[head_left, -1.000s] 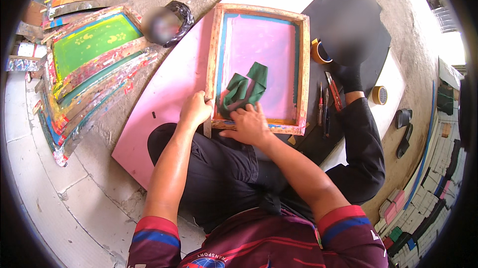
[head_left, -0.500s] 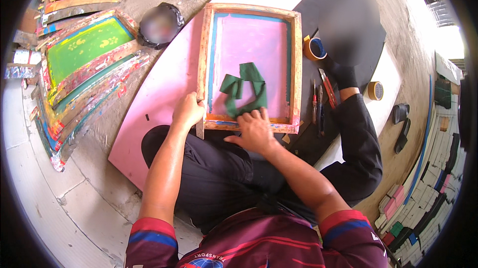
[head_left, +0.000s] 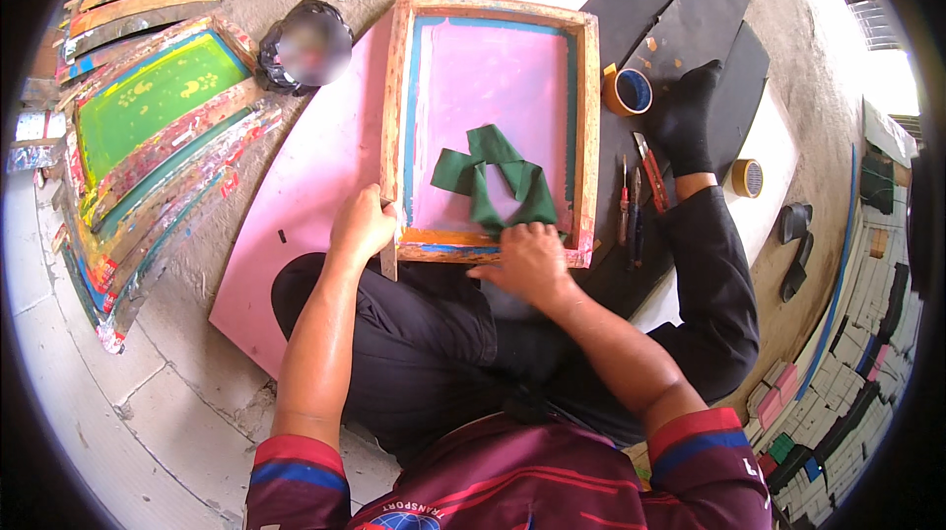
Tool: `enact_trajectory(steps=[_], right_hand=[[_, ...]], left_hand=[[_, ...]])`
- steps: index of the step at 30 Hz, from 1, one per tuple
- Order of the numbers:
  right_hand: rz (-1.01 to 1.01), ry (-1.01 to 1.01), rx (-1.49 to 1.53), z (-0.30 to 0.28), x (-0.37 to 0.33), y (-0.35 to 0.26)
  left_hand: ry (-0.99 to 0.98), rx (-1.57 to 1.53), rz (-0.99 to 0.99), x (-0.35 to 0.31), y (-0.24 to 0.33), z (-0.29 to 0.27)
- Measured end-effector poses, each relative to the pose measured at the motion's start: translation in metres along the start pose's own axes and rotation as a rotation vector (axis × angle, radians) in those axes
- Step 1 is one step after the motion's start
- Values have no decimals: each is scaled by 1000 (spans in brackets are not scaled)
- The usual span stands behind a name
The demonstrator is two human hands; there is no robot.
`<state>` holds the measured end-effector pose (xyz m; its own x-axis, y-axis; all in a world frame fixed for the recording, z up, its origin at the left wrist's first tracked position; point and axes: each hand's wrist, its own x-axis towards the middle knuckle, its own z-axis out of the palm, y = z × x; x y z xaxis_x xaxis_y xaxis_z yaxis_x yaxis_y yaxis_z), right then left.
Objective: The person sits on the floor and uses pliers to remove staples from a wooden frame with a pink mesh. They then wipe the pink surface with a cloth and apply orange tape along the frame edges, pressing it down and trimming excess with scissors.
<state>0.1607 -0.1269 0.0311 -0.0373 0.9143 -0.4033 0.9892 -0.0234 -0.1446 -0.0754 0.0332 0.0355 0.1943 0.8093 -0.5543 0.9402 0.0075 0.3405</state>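
A wooden screen-printing frame [head_left: 589, 136] lies in front of me, its pale mesh bordered in blue. My left hand [head_left: 363, 225] is closed around the frame's left side near its lower corner. Inside the frame a crumpled, folded strip of green cloth [head_left: 498, 151] rests on the mesh. My right hand [head_left: 537, 262] reaches over the near rail with its fingers bent together on the cloth's near end; its fingertips are partly hidden.
Right of the frame are a tape roll [head_left: 628, 92], a red box cutter [head_left: 651, 173], slim pen-like tools [head_left: 623, 200] and black sheets [head_left: 690, 8]. My black-socked foot [head_left: 685, 121] rests there. At left sit paint-stained screens [head_left: 163, 101] and a black plastic-wrapped container [head_left: 296, 87].
My right hand has moved right along the near rail, and the green cloth's near end has shifted right with it. My left hand keeps its place on the frame.
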Motion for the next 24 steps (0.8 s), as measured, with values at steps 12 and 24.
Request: enact_trajectory(steps=[12,24], right_hand=[[-104,247,396,19,29,-58],[-43,257,252,8,1,-8]], left_hand=[[12,-34,54,2,-6,1],[0,25,10,0,5,-2]])
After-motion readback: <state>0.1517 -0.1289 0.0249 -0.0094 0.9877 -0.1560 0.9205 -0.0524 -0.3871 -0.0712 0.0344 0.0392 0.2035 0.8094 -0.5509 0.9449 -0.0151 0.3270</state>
